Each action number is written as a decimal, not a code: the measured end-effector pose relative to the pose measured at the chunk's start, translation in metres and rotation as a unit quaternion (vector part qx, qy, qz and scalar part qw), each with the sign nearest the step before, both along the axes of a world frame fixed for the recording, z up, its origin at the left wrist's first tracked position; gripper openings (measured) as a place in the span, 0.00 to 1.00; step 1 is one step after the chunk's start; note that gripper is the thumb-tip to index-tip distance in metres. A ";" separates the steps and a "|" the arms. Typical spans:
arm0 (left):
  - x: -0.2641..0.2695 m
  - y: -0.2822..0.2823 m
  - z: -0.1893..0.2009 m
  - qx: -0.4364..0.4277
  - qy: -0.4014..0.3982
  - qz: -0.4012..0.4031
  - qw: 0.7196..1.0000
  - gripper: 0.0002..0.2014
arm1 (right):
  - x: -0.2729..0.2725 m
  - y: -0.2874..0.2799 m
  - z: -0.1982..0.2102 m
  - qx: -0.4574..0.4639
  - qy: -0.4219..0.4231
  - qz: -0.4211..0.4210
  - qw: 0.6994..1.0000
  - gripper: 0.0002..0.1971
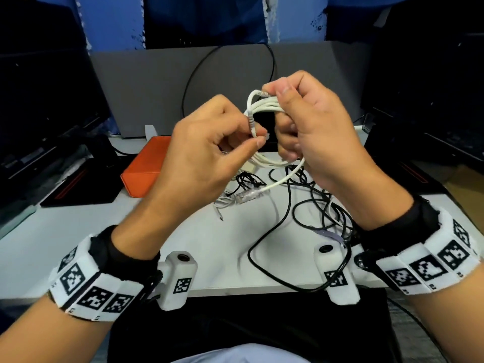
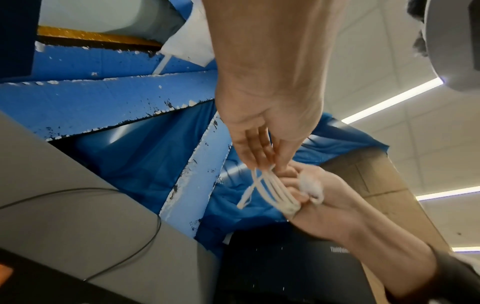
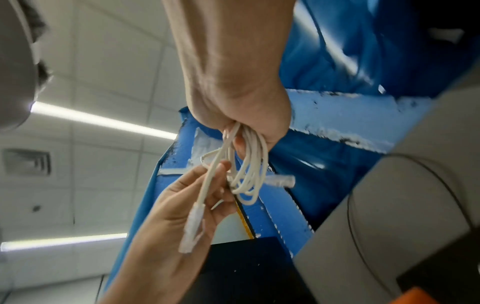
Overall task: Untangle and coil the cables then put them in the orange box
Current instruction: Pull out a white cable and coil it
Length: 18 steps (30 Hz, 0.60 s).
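A white network cable [image 1: 264, 106] is wound into a small coil held above the table. My right hand [image 1: 277, 100] grips the coil's right side, fingers curled round the strands [image 3: 249, 174]. My left hand [image 1: 258, 138] pinches one strand just below its ribbed boot [image 1: 251, 124], thumb against fingertip; the right wrist view shows that strand [image 3: 207, 185] ending in a plug [image 3: 192, 230]. The other clear plug [image 1: 247, 196] dangles under the coil. The orange box [image 1: 146, 169] lies on the table behind my left hand. A tangle of black cables [image 1: 314, 205] lies below my right hand.
The white table [image 1: 78, 231] carries a thin white cable [image 1: 222, 203] beside the black tangle. One black cable loops over the front edge [image 1: 288, 281]. A grey panel [image 1: 157, 82] stands at the back, with black monitors at both sides.
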State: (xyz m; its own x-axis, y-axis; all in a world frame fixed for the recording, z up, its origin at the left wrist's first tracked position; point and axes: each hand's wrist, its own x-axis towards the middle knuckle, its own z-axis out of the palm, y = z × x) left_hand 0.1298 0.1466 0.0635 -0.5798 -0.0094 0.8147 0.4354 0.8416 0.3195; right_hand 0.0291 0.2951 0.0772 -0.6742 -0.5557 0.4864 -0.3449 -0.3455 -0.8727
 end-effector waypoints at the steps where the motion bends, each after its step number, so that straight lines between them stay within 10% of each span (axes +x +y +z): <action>1: -0.003 0.001 -0.004 -0.002 0.017 0.020 1.000 0.05 | 0.002 -0.002 -0.002 0.001 -0.025 0.024 0.999 0.10; 7: -0.021 -0.018 -0.013 0.155 -0.085 -0.067 0.982 0.17 | 0.009 -0.013 -0.013 0.014 -0.064 0.090 0.994 0.10; 14: -0.019 -0.024 -0.013 0.043 -0.204 -0.097 0.973 0.05 | 0.005 -0.012 -0.014 0.027 -0.084 0.095 0.992 0.10; 18: -0.016 -0.034 -0.010 0.094 -0.313 -0.131 0.936 0.36 | -0.004 -0.004 -0.006 0.009 -0.088 0.060 0.994 0.10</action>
